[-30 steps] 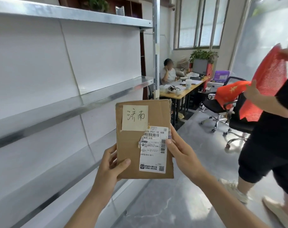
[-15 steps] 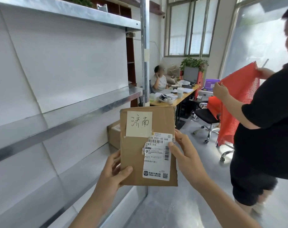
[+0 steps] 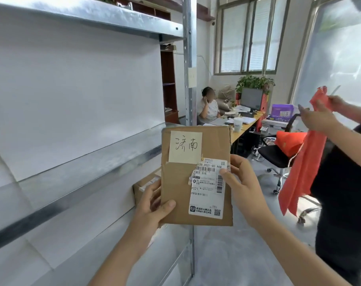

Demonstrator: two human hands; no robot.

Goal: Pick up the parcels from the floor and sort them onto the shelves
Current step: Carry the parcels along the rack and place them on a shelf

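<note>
Flat cardboard parcel (image 3: 181, 182) gripped upright by left hand (image 3: 152, 205) and right hand (image 3: 243, 186); unshelved. One box (image 3: 143, 185) already on lower shelf (image 3: 72, 195).

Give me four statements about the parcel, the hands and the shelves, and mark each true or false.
1. Both hands hold the flat cardboard parcel, left hand at its lower edge, right hand at its side. True.
2. The handwritten note sits below the shipping label. False: it is above.
3. Another box sits on a shelf behind the parcel. True.
4. The parcel rests on the shelf. False: it is held in the air.
</note>
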